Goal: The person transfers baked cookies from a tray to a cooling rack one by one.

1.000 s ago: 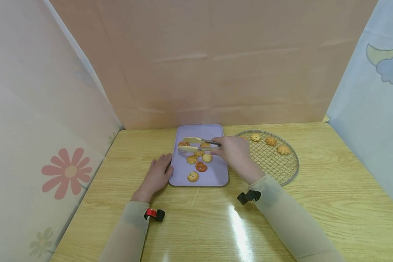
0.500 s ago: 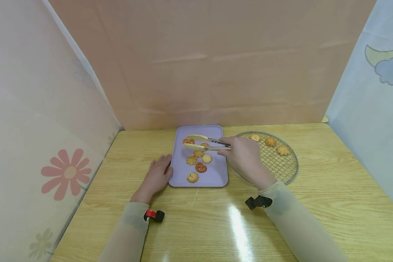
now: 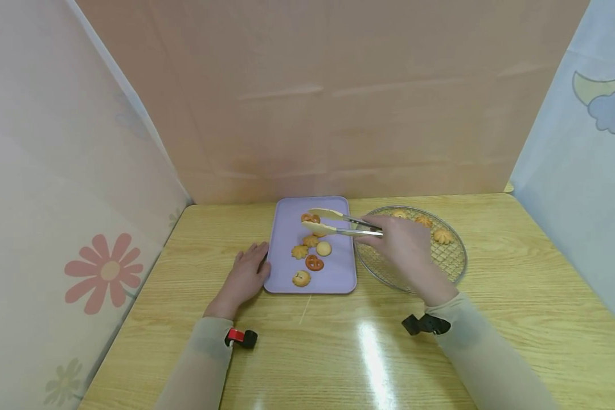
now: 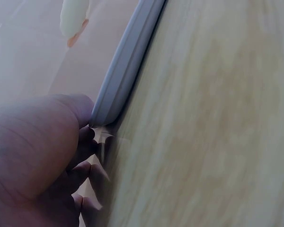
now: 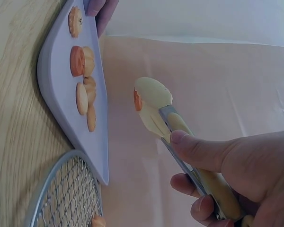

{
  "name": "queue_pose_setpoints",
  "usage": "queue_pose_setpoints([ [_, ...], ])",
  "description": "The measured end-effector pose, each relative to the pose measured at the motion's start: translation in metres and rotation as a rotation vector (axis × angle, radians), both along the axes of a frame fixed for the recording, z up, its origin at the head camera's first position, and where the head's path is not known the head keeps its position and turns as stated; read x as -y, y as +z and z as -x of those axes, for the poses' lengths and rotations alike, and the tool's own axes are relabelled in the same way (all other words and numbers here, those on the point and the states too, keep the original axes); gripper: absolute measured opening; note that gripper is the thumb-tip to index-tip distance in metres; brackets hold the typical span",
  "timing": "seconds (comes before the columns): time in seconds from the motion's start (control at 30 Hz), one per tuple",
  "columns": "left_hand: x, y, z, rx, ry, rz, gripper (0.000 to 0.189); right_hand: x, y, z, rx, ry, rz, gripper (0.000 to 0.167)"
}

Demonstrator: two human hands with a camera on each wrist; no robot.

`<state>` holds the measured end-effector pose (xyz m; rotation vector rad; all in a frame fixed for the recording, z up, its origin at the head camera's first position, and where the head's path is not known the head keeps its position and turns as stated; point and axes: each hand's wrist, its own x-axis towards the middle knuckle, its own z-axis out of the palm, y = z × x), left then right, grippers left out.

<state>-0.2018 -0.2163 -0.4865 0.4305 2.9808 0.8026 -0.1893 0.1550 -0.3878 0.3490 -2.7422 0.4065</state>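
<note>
Two hands work well apart at the table (image 3: pixel 297 364). One, the right hand (image 3: pixel 402 242), grips a single pair of tongs (image 3: pixel 351 232), whose tips pinch one raised pretzel (image 5: pixel 137 100) above the upper part of the tray, towards twelve o'clock. Loosely extended, the left hand (image 3: pixel 241 277) rests at the lilac tray's (image 3: pixel 338 279) nine o'clock, its thumb touching the rim.

Six biscuits lie on the tray: one partly covered biscuit (image 5: pixel 91 118) towards one o'clock, one plain round biscuit (image 3: pixel 324 249) near three, one second pretzel (image 3: pixel 315 262) at six, one crimped biscuit (image 3: pixel 302 278) at seven, one flower-shaped biscuit (image 3: pixel 299 251) near eight and one ridged biscuit (image 3: pixel 310 241) around the centre.

At the tray's three o'clock sits one round wire rack (image 3: pixel 448 265), where three rack biscuits (image 3: pixel 443 236) show, at eleven, one and two. Each wrist wears one strap (image 3: pixel 425 324).
</note>
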Motion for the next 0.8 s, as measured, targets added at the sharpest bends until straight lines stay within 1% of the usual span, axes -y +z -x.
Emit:
queue_pose_setpoints([
  [0.2, 0.001, -0.001, 0.000, -0.007, -0.004, -0.007, 0.059, -0.015, 0.002, -0.006, -0.011, -0.024, 0.012, 0.053],
  [0.43, 0.002, -0.003, 0.001, -0.020, -0.022, -0.018, 0.058, -0.033, 0.003, -0.012, -0.041, -0.044, -0.009, 0.056],
  [0.63, 0.001, -0.001, -0.001, -0.014, -0.019, -0.020, 0.058, -0.046, 0.006, -0.020, 0.008, -0.084, 0.009, 0.058],
  [0.8, 0.001, 0.000, -0.001, -0.014, -0.019, -0.016, 0.058, -0.057, 0.006, -0.025, 0.006, -0.106, 0.007, 0.057],
])
